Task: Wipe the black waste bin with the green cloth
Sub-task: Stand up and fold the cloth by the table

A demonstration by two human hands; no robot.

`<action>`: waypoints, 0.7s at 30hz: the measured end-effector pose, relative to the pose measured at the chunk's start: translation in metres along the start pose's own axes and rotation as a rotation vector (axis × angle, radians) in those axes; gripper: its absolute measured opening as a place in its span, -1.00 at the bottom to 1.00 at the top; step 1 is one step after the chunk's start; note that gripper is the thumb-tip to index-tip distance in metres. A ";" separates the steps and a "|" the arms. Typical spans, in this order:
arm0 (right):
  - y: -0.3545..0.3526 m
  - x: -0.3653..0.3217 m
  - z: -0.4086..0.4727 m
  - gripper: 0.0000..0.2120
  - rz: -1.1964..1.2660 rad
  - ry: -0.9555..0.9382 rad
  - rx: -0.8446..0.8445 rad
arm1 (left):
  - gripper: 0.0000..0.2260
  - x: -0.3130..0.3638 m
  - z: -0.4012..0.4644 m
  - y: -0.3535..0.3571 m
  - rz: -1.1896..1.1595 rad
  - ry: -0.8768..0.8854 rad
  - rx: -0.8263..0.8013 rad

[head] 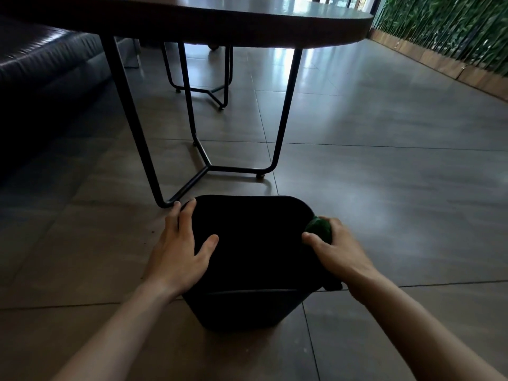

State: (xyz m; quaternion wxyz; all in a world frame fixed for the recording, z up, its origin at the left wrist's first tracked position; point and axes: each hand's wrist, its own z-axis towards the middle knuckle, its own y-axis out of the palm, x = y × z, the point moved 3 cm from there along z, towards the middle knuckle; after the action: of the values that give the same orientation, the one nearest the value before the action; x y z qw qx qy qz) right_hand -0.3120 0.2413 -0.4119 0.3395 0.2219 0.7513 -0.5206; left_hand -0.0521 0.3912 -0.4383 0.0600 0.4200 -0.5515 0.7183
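Observation:
The black waste bin stands on the tiled floor right in front of me, its top face dark and flat-looking. My left hand grips its left edge, fingers along the outside and thumb lying on top. On the bin's right edge my right hand is closed around the bunched green cloth, pressing it against the rim. A dark end of the cloth hangs below my right wrist. The bin's lower front narrows toward the floor.
A round dark table on thin black metal legs stands just behind the bin, one foot near my left fingers. A dark sofa is at the left. A green plant wall runs along the right. Open tiled floor lies to the right.

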 end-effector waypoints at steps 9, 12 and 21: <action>-0.042 0.004 -0.011 -0.56 0.176 0.083 -0.111 | -0.34 0.004 -0.005 -0.006 0.033 -0.006 -0.004; -0.070 -0.003 -0.017 -0.55 0.172 0.110 -0.074 | -0.28 0.022 -0.011 -0.018 0.133 0.071 0.040; -0.099 -0.095 -0.060 -0.50 0.243 -0.035 -0.343 | 0.03 0.189 -0.034 -0.018 -0.234 0.432 -0.335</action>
State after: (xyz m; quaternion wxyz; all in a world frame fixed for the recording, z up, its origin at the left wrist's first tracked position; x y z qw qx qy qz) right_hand -0.3331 0.2633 -0.2649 0.4454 0.2406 0.7908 -0.3441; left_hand -0.1817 0.3553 -0.2998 0.3268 0.3023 -0.5847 0.6782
